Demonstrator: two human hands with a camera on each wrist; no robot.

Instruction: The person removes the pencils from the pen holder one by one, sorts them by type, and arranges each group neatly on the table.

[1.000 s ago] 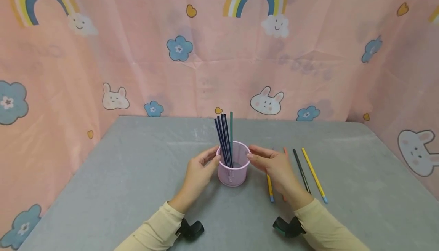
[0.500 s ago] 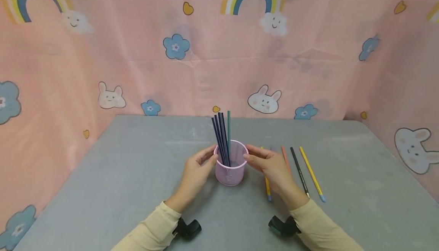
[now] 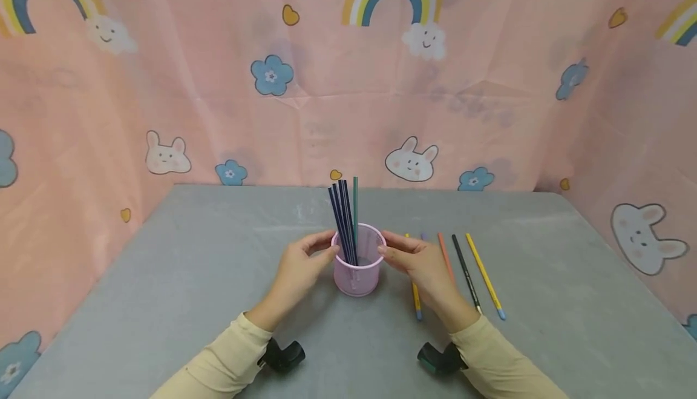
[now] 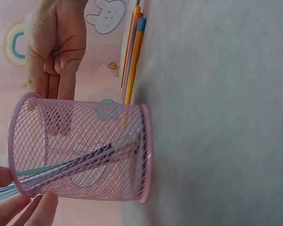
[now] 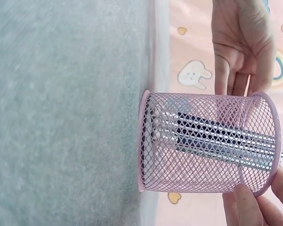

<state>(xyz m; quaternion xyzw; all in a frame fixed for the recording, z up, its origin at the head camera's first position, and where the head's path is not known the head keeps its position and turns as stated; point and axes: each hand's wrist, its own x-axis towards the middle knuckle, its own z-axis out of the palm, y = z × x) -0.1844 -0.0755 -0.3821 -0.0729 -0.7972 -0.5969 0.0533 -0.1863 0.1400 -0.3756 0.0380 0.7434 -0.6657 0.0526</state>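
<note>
- The grey table [image 3: 245, 223] gives the cup a flat base to stand on; holding it well likely means leaving its foot flush against the surface, without tipping it.
- The left hand [image 3: 299, 272] grasps the cup at its upper left, thumb on the near side and fingers reaching behind. The right hand [image 3: 427, 269] grasps the opposite side in much the same way. Light, equal pressure seems best, since one hand pushing harder could shift the cup sideways.
- The pink mesh cup [image 3: 356, 281] stands upright between the two hands, touching both near its rim, its lower wall below the fingers. Gripping high leaves the base free, but probably calls for even care against tilting.
- The loose pencils lie on the right-hand side: a blue-ended yellow pencil [image 3: 416, 302] just beside the right hand, then a red pencil [image 3: 445, 253], a black pencil [image 3: 466, 273] and another yellow pencil [image 3: 485, 275]. A low sweep of the right wrist might nudge them.
- Inside the cup, dark pencils [image 3: 340, 217] lean towards the left hand beside one nearly upright green pencil [image 3: 356, 199].
</note>
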